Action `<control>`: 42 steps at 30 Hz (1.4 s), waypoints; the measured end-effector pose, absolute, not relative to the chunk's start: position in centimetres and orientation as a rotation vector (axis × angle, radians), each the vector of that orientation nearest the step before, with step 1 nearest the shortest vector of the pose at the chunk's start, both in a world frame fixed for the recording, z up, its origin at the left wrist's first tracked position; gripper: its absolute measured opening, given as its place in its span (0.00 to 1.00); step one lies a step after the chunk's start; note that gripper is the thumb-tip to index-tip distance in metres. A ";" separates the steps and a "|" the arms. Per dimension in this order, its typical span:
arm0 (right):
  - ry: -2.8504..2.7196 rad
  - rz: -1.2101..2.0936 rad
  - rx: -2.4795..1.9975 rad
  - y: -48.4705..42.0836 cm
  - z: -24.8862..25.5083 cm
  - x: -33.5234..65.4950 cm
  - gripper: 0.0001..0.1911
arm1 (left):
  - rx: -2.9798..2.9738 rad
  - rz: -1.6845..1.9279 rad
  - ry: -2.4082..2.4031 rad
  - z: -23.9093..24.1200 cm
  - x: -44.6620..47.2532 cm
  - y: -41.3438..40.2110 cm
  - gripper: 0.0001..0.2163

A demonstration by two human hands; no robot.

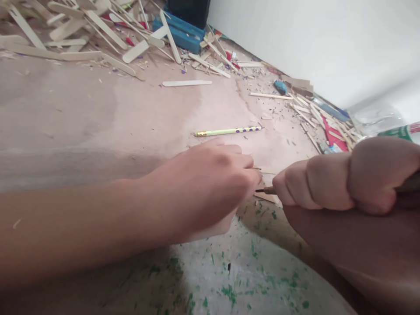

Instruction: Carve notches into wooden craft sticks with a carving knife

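Observation:
My left hand (213,186) is closed, palm down near the table's front edge, its fingers bent under. A thin piece of wood (266,197) sticks out from beneath its fingertips, which press on it; the rest of that piece is hidden. My right hand (341,183), in a fist, grips a slim tool with a dark narrow tip (262,190). The tip points left and meets the left fingertips; the handle is mostly covered. Just beyond my left hand lies a pale green pencil (226,131) with purple dots.
Craft sticks (105,30) are heaped at the back left, by a blue block (180,33) with a dark panel. A single stick (187,83) lies mid-table. Thin wood strips (311,113) and a clear plastic bottle (377,118) are at right, along a white wall (311,35).

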State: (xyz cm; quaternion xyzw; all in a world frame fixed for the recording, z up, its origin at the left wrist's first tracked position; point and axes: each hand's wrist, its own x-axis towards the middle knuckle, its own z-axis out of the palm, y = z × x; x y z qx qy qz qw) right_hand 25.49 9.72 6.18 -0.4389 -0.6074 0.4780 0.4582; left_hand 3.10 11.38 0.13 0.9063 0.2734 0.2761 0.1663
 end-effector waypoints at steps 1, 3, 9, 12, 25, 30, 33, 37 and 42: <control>-1.473 1.181 -1.082 9.8 6.3 25.3 0.41 | 2.581 0.783 0.782 0.1 3.1 11.4 0.12; -1.511 1.186 -1.106 10.0 6.7 25.0 0.41 | 2.581 0.772 0.790 0.0 3.2 11.4 0.12; -1.817 1.304 -1.030 10.6 7.3 25.0 0.38 | 2.602 0.742 0.793 0.1 3.2 11.4 0.09; -1.753 1.316 -0.989 11.1 7.0 24.9 0.41 | 2.623 0.714 0.806 0.3 3.2 11.5 0.10; -1.139 1.409 -0.904 13.8 4.4 22.8 0.36 | 2.598 0.916 0.757 -0.2 3.2 11.4 0.13; -1.048 1.391 -0.943 13.5 4.3 23.0 0.33 | 2.599 0.863 0.772 0.1 3.2 11.4 0.16; -1.065 1.439 -0.943 13.5 4.4 23.4 0.34 | 2.599 0.862 0.771 0.2 3.2 11.4 0.15; -1.325 1.546 -0.873 14.0 4.9 24.7 0.36 | 2.626 0.839 0.780 0.2 3.0 11.4 0.14; -1.439 1.341 -1.032 14.8 4.7 26.3 0.30 | 2.680 0.795 0.802 0.1 2.8 11.5 0.15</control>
